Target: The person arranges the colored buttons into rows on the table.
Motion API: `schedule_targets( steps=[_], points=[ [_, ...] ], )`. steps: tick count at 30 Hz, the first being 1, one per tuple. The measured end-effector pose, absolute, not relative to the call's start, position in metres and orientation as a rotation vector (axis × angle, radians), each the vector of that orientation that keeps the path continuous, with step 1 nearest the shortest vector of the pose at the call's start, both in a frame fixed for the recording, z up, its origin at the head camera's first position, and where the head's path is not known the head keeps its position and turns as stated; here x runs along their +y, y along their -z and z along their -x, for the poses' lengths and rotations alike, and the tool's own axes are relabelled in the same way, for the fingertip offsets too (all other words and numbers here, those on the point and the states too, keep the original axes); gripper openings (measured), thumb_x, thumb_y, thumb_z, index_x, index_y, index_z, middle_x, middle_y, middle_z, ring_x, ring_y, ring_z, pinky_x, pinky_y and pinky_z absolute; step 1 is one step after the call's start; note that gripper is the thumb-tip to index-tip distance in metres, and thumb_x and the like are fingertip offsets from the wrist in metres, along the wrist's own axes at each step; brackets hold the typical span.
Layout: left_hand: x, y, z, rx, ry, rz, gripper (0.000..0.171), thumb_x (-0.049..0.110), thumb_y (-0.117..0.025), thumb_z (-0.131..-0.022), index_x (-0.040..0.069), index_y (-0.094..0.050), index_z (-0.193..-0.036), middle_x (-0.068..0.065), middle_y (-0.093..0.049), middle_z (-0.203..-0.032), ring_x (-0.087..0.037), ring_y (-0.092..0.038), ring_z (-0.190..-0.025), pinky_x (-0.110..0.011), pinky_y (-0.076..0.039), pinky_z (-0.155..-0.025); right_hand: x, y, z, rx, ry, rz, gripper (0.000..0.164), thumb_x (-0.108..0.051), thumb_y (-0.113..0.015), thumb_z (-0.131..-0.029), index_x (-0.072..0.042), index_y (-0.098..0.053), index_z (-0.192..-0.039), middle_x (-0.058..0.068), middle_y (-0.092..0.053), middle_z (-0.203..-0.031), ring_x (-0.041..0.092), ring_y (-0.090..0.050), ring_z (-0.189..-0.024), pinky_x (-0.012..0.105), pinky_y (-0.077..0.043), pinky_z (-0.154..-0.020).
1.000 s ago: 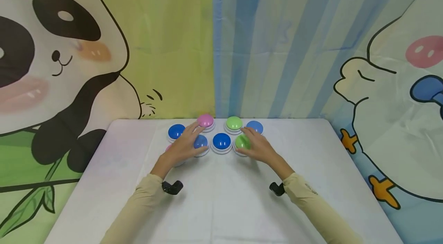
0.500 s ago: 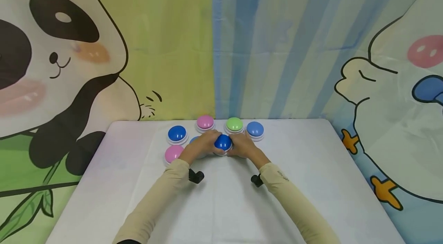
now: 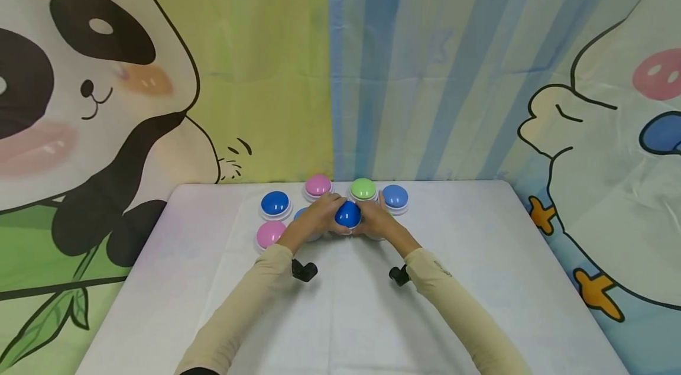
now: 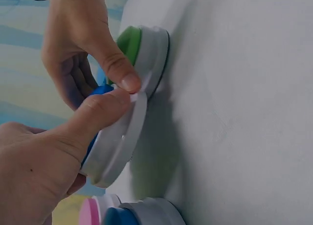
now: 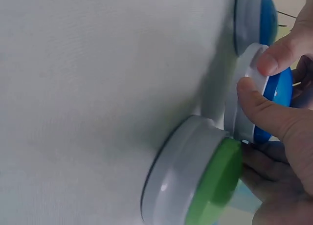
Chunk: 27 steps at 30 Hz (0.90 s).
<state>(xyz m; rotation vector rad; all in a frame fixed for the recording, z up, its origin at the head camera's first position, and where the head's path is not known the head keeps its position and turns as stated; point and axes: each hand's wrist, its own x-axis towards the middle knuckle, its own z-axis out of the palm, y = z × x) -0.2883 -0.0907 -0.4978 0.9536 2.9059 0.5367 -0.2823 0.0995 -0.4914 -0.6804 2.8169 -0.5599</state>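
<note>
A round push button with a blue dome (image 3: pixel 348 215) and a white base (image 4: pixel 120 144) is held between both hands. My left hand (image 3: pixel 321 213) grips its left side and my right hand (image 3: pixel 374 218) its right. In the left wrist view the two thumbs meet at the near rim of the base, and a shadow lies under the raised base. Next to my right hand stands a green button (image 5: pixel 215 181), mostly hidden by that hand in the head view. Beside my left hand a lighter blue button (image 3: pixel 299 213) is partly covered.
Around the hands on the white table (image 3: pixel 340 316) stand a dark blue button (image 3: pixel 275 203), two pink ones (image 3: pixel 318 185), a green one (image 3: pixel 363 188) and a light blue one (image 3: pixel 395 196). Cartoon-printed cloth (image 3: pixel 266 67) rises behind the table.
My hands came inward from over the outer buttons and closed round the middle blue button. Since half a second ago, that button has risen slightly off the table.
</note>
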Motion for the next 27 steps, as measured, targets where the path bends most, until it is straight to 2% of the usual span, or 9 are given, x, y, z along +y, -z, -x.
schedule_targets(
  steps=[3, 7, 15, 21, 27],
  points=[
    [-0.091, 0.489, 0.283, 2.955, -0.591, -0.97, 0.078, 0.051, -0.079, -0.075, 0.008, -0.054, -0.135, -0.01, -0.058, -0.131, -0.026, -0.052, -0.121, -0.039, -0.051, -0.099, 0.105, 0.482, 0.276, 2.809, 0.687, 0.718, 0.074, -0.022, -0.081, -0.079, 0.001, -0.045, -0.14, 0.019, -0.053, -0.14, 0.034, -0.047, -0.134, 0.056, -0.022, -0.119],
    [-0.094, 0.482, 0.276, 2.987, -0.711, -0.998, 0.081, 0.051, -0.081, -0.072, 0.01, -0.054, -0.136, -0.01, -0.057, -0.133, -0.027, -0.051, -0.123, -0.041, -0.053, -0.097, 0.112, 0.477, 0.268, 2.757, 0.909, 0.779, 0.076, -0.015, -0.079, -0.081, 0.004, -0.039, -0.143, 0.024, -0.05, -0.139, 0.036, -0.052, -0.126, 0.047, -0.046, -0.105],
    [-0.101, 0.488, 0.257, 3.02, -1.101, -1.051, 0.079, 0.039, -0.088, -0.067, 0.008, -0.057, -0.133, -0.01, -0.062, -0.131, -0.028, -0.054, -0.121, -0.043, -0.054, -0.095, 0.12, 0.472, 0.248, 2.61, 1.258, 0.785, 0.072, -0.015, -0.076, -0.083, -0.002, -0.041, -0.144, 0.023, -0.047, -0.132, 0.037, -0.055, -0.12, 0.046, -0.052, -0.097],
    [-0.102, 0.501, 0.234, 3.008, -1.366, -0.893, 0.08, 0.037, -0.088, -0.066, 0.01, -0.056, -0.135, -0.009, -0.061, -0.133, -0.029, -0.052, -0.123, -0.048, -0.052, -0.096, 0.123, 0.478, 0.232, 2.515, 1.38, 0.751, 0.073, -0.019, -0.076, -0.083, -0.004, -0.041, -0.145, 0.021, -0.045, -0.134, 0.039, -0.055, -0.122, 0.051, -0.049, -0.099],
    [-0.103, 0.508, 0.208, 2.884, -1.559, -0.753, 0.075, 0.035, -0.087, -0.068, 0.017, -0.058, -0.134, -0.007, -0.062, -0.131, -0.025, -0.051, -0.119, -0.047, -0.053, -0.095, 0.123, 0.484, 0.209, 2.519, 1.463, 0.766, 0.066, -0.026, -0.077, -0.083, -0.004, -0.049, -0.139, 0.015, -0.049, -0.131, 0.032, -0.057, -0.117, 0.046, -0.051, -0.099]
  ],
)
